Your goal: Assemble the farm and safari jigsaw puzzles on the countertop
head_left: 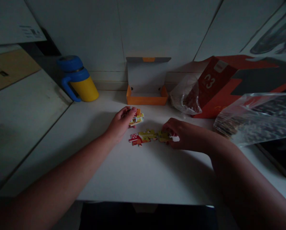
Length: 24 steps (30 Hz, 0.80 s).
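Note:
My left hand [122, 122] is closed around a small stack of jigsaw puzzle pieces [138, 117], thumb on top. Below it, a short row of joined puzzle pieces [145, 136] lies flat on the white table [138, 172], red at the left end and yellow-green toward the right. At the row's right end my right hand [177, 132] pinches a yellow-green puzzle piece [164, 136] close to the table. That piece touches or nearly touches the row; I cannot tell whether they interlock. My right fingers hide part of it.
An open orange box [146, 100] stands at the back against the wall. Behind on the left is a blue and yellow mug [82, 83]. To the right are a red box [219, 80], a crumpled clear plastic bag [187, 97] and a larger plastic-wrapped bundle [258, 116].

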Motion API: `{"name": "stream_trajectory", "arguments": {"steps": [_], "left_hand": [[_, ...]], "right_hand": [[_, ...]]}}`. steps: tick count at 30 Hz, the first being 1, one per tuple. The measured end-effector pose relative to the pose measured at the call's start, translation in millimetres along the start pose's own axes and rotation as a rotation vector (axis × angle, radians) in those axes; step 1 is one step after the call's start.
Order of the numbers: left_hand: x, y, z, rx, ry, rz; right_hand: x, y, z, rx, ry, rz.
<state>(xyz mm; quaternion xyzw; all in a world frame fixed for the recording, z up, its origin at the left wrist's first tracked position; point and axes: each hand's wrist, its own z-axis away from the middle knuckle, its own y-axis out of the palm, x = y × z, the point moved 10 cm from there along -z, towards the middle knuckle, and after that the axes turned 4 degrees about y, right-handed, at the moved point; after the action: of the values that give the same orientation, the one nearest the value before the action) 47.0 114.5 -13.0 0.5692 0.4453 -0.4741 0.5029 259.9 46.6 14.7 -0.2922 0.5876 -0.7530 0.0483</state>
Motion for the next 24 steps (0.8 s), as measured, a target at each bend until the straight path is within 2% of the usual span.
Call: {"name": "stream_trajectory", "arguments": {"steps": [6,24], "left_hand": [[0,2.1,0,0.016,0.000,0.003],[4,-0.1,-2,0.012,0.004,0.004]], "right_hand": [[7,-2,-9,-0.046,-0.085,0.005],[24,7,-16,-0.078,-0.152,-0.025]]}}
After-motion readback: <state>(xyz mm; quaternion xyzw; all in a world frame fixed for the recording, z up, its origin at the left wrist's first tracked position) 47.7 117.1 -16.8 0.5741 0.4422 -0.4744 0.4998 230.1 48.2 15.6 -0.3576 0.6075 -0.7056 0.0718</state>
